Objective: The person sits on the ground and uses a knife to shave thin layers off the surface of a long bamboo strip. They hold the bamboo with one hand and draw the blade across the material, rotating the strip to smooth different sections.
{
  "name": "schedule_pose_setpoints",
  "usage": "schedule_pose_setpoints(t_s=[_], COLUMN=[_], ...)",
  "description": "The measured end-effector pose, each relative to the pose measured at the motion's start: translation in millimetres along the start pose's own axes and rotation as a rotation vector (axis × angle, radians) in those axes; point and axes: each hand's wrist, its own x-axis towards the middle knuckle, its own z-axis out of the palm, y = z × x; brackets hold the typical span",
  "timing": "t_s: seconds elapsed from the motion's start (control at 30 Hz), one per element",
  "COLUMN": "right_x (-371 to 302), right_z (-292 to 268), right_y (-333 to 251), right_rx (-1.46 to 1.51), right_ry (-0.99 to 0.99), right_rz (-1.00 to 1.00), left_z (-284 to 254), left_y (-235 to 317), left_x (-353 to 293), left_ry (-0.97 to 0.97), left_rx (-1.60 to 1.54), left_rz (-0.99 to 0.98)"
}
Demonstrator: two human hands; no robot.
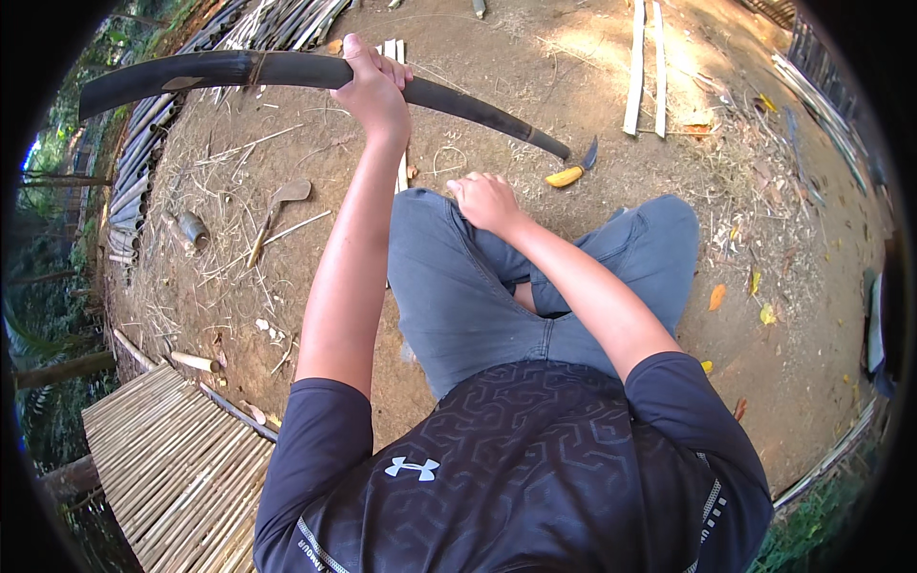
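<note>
My left hand [374,84] is closed around a long dark bamboo pole [458,101], thumb on top. The pole runs sideways in front of me, its thicker end far to the left and its thinner end at the right, close to a curved-blade knife with a yellow handle [565,177]. Over my bent leg in grey trousers [458,277] lies my right hand [487,202], back up, thumb apart from the partly hidden fingers, with nothing visible in it. Near that hand, pale bamboo strips [402,172] lie partly behind my left forearm.
On the ground at left lie a wooden-handled tool with a broad head [287,194] and a dark cylinder [194,229]. Split strips [634,72] lie ahead. Dark poles [143,158] are piled at far left. A slatted bamboo surface [181,468] stands at lower left.
</note>
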Motion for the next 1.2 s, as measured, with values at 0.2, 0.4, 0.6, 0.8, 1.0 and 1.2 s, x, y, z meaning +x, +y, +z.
schedule_pose_setpoints(t_s=[0.2, 0.4, 0.6, 0.8, 1.0, 1.2], right_x=[-11.8, -83.9, -74.8, -155.0, -100.0, -162.8], right_z=[11.4, 20.7, 34.5, 28.0, 15.4, -1.4], right_y=[12.5, -7.9, 97.0, -13.0, -16.5, 16.0], right_rx=[0.008, 0.055, 0.001, 0.018, -0.184, 0.198], right_ry=[-0.177, 0.104, 0.236, -0.105, 0.327, -0.16], right_rz=[0.398, -0.799, 0.578, -1.173, 0.085, -0.938], left_z=[4.5, 11.4, 28.1, 5.5, 20.6, 4.9], left_y=[-5.8, 9.7, 2.6, 11.2, -2.3, 12.4], left_x=[1.7, 0.2, -5.0, 2.1, 3.0, 6.0], left_ry=[-0.027, -0.012, 0.026, -0.042, 0.082, 0.036], left_rx=[-0.039, -0.399, -0.209, -0.525, 0.01, -0.241], left_rz=[0.011, -0.277, -0.154, -0.316, 0.004, -0.233])
